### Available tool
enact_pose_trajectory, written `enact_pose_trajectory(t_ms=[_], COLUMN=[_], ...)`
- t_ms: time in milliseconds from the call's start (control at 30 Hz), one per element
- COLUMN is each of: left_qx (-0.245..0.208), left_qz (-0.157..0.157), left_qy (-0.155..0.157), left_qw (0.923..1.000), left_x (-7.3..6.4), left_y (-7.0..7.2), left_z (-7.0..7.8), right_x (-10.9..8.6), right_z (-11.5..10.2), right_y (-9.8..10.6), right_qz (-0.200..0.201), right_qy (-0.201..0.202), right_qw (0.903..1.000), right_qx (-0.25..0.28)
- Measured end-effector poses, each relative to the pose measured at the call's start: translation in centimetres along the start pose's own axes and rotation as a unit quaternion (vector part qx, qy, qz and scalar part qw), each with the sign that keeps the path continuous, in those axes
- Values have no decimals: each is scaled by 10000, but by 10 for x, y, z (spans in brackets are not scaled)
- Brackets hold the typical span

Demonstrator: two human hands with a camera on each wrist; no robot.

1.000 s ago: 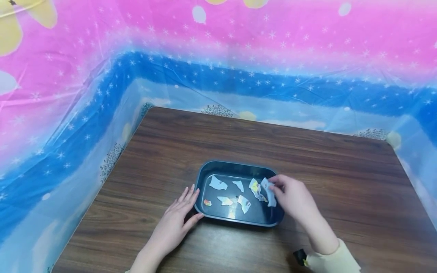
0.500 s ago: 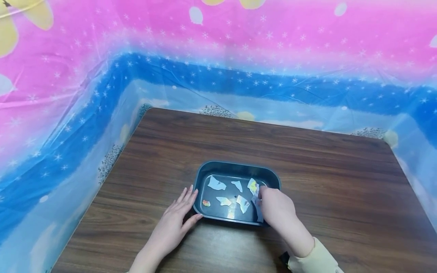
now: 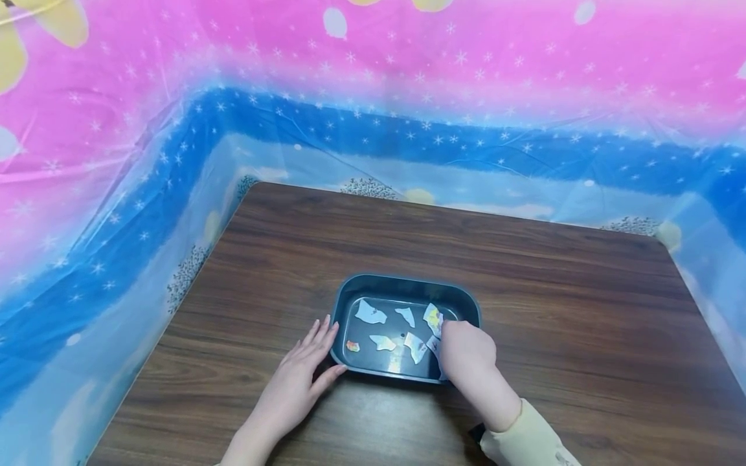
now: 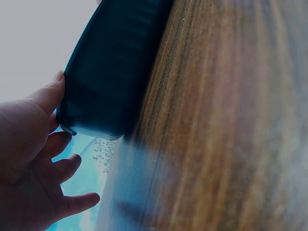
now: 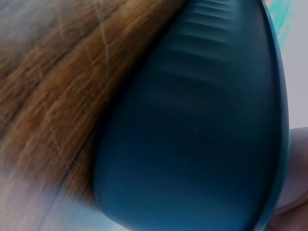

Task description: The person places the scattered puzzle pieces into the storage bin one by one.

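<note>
A dark blue-grey tray (image 3: 373, 364) holds several irregular torn paper pieces laid out in two rough rows. My left hand (image 3: 297, 378) rests at its left end, thumb at the near corner; in the left wrist view the other fingers (image 4: 67, 168) are spread loosely below the rim. My right hand (image 3: 469, 349) reaches over the right end, fingers curled down and hidden behind the knuckles. A pale torn paper piece (image 3: 433, 345) shows from under these fingers, its edge beside a white piece with a dark mark (image 3: 415, 348). Just above lies a yellow-patterned piece (image 3: 432, 318).
The tray stands on a brown wood-grain table (image 3: 280, 259). A pink and blue patterned cloth (image 3: 396, 142) hangs behind it and at both sides. Something small and black (image 3: 478, 433) is by the right sleeve (image 3: 524, 433).
My right hand has carried the pale paper piece from the tray's right end leftward and down, beside the marked piece, with a slight shift since half a second ago. My left hand stays put.
</note>
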State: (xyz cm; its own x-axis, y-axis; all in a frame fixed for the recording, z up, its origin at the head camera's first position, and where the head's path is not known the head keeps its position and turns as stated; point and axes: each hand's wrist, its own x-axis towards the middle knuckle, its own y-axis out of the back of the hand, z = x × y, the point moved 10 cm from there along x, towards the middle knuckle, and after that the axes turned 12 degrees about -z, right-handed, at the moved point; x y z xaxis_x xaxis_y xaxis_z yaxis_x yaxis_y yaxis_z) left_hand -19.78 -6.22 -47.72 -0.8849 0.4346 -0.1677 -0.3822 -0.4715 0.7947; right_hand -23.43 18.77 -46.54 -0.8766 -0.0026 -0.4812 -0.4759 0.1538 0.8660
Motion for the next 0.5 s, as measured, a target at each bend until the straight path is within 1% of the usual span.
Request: enact_pose_trajectory(t_ms=[100, 233, 367, 500], left_qx=[4, -9, -217, -760], left_qz=[-45, -52, -65, -201], left_qy=[64, 113, 88, 4], left_qw=[10000, 9999, 9997, 9969], left_x=[0, 0, -1, -3], left_y=[-1, -1, -2, -4], left_z=[-1, -3, -6, -9], right_x=[-2, -6, -15, -28], right_z=[-2, -2, 0, 10], right_y=[0, 1, 8, 18], right_qz=[-3, -19, 95, 287], right_qy=[9, 66, 205, 501], right_qw=[10000, 9999, 9978, 9897], right_qx=[-87, 81, 616, 1310])
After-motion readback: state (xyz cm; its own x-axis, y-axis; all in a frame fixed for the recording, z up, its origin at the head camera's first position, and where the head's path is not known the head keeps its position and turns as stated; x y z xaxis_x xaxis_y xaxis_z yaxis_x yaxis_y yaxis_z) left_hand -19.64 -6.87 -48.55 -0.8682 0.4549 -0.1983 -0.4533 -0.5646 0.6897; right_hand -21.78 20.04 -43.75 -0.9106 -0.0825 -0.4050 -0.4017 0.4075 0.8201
